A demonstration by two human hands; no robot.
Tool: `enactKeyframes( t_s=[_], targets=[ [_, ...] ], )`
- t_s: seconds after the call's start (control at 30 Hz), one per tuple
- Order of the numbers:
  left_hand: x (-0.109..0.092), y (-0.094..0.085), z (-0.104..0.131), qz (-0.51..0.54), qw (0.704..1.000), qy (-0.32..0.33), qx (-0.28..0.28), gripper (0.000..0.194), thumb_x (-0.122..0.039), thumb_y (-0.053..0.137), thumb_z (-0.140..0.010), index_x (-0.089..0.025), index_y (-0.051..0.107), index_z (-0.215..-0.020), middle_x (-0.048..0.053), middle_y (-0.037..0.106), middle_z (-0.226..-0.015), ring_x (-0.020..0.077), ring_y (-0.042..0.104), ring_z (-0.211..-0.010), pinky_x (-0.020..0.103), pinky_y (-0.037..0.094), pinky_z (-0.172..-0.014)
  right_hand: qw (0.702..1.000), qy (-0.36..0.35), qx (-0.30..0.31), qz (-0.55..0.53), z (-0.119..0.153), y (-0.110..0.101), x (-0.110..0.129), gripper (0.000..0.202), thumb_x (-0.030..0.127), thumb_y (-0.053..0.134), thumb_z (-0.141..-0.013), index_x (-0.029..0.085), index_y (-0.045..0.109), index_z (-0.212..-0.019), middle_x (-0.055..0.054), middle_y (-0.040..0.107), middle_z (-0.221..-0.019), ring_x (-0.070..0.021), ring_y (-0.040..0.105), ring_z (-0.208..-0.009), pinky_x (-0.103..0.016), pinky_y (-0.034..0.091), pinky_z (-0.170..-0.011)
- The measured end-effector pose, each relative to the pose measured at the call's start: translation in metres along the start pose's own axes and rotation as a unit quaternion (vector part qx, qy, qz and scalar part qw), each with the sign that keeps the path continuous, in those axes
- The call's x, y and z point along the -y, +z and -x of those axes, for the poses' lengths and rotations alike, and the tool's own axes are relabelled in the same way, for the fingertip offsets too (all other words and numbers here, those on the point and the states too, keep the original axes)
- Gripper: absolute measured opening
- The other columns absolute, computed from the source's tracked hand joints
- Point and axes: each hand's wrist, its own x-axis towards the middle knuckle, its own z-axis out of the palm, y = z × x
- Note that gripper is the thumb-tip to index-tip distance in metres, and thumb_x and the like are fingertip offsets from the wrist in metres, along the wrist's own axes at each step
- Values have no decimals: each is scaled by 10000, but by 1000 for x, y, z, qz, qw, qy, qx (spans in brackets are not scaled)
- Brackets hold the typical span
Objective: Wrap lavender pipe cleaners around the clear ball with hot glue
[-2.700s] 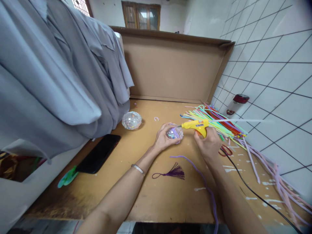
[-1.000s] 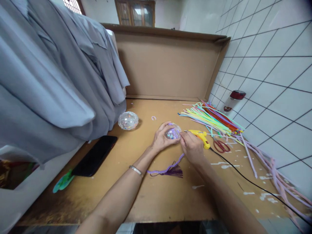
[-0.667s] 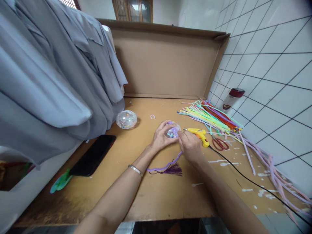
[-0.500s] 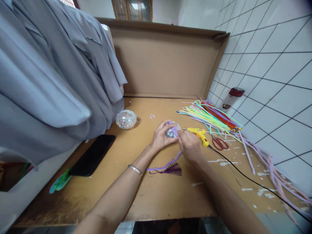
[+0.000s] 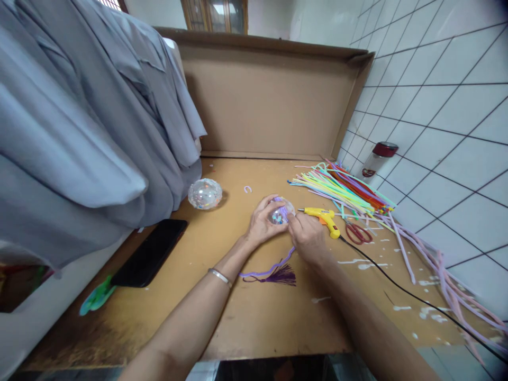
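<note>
Out of the right hand point(image 5: 307, 237) since the earliest frame, the glue gun point(image 5: 323, 215) now lies on the surface point(image 5: 238, 328), nozzle pointing left, just beyond that hand. The purple strand point(image 5: 264, 274) has shifted too: it lay curving along the right forearm, and now runs from beneath the right hand leftward to the left forearm, passing along the upper side of the tassel point(image 5: 282, 275).

The left hand point(image 5: 264, 219) grips the clear ball point(image 5: 278, 216) from its left side, fingers over the top and thumb below. Purple shows on the ball's face. The right hand is closed on the purple strand, its fingertips against the ball's right side; the exact pinch is hidden. Ball and hands are near the middle of the surface.

A second ball point(image 5: 205, 193) rests farther left, near the hanging cloth point(image 5: 91, 106), and a small pale curved piece point(image 5: 247, 189) lies between the two balls. The phone point(image 5: 151, 254) is to the left, a green object point(image 5: 97, 297) at its near end. On the right, the scissors point(image 5: 359, 233) lie just beside the glue gun, with coloured stems point(image 5: 343, 189) heaped beyond and the jar point(image 5: 374, 163) near the tiled wall point(image 5: 436, 111).
</note>
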Motion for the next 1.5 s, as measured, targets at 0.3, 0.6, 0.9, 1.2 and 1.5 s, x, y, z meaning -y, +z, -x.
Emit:
enactKeyframes(
  t_s=[0.3,0.6,0.9,1.2,1.5],
  targets=[
    [-4,0,0,-7,1000,0,-5,478,-344,811,-645,-208,647,-1073,115,547,-1241,242,590,-1147,389,513,-985,999,-15,-23,22,-4,-1,-1,229,107,424,-933,129,646,-881,-29,541,-633,-151,434,-630,-289,299,-623],
    [-5,0,0,-4,1000,3,-6,459,-335,804,-656,-196,647,-1064,126,543,-1227,249,594,-1135,390,517,-979,1000,-10,-3,27,-5,-1,0,215,108,425,-926,133,633,-875,-37,545,-645,-154,439,-642,-303,283,-621],
    [-4,2,-1,-17,1000,14,-10,441,-335,790,-664,-216,643,-1062,102,515,-1225,239,593,-1105,410,526,-954,1000,3,1,31,-5,1,3,202,112,435,-915,138,626,-853,-40,557,-645,-157,444,-632,-297,289,-622],
    [-7,1,-2,-26,999,24,-5,444,-354,776,-686,-212,635,-1081,104,545,-1185,236,587,-1126,378,511,-979,999,13,-16,39,-7,0,4,220,123,436,-922,151,601,-778,-37,548,-636,-159,436,-616,-294,292,-614],
    [-7,-1,-1,-38,999,3,10,470,-375,772,-684,-227,622,-1105,87,555,-1197,228,593,-1119,375,508,-981,1000,21,19,13,-4,1,3,246,114,391,-929,142,614,-830,-46,549,-660,-160,442,-641,-306,284,-607]
  ],
)
